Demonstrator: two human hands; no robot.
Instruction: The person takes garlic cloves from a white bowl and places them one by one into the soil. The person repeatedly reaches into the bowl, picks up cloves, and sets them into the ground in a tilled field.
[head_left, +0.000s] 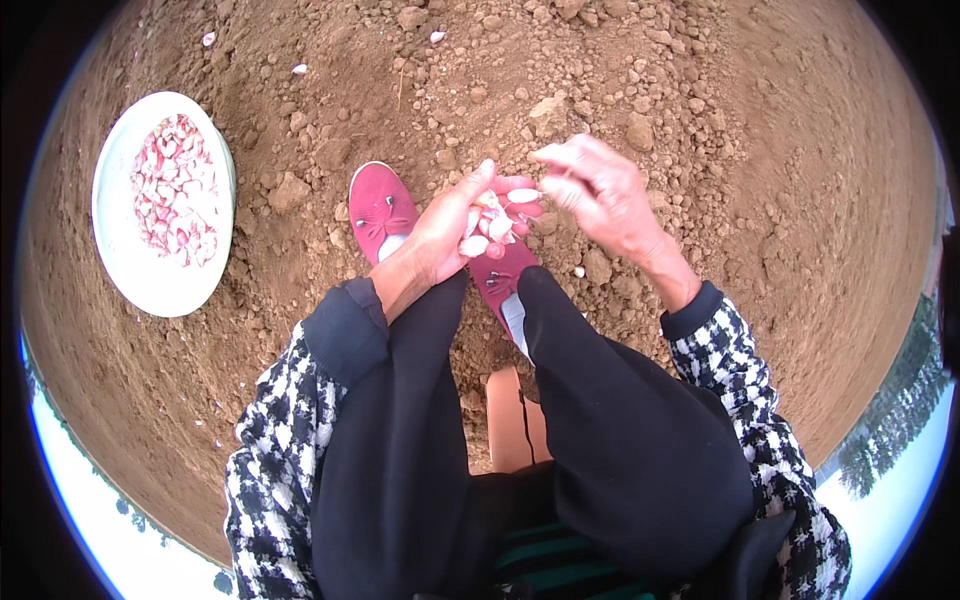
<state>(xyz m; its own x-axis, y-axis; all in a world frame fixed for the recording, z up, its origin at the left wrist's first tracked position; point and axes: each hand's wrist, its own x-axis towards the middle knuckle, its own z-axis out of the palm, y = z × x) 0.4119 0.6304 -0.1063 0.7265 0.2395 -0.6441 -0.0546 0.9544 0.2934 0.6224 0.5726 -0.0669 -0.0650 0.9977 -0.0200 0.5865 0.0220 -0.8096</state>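
My left hand (457, 217) is palm up above my shoes, cupped around several garlic cloves (495, 223), pale with pinkish skins. One whitish clove (523, 196) lies over its fingers. Just to the right is my right hand (600, 191), its thumb and index finger bent close to that clove's tip; whether they touch or pinch it I cannot tell. A white basin (112, 232) stands on the soil at the left, holding a heap of pink and white garlic cloves (176, 191).
Loose brown soil with clods (641, 131) surrounds me. Single cloves lie on it, one at the top (437, 36), another near my right leg (579, 271). My pink shoes (379, 206) are below my hands. An orange-brown object (506, 420) shows between my legs.
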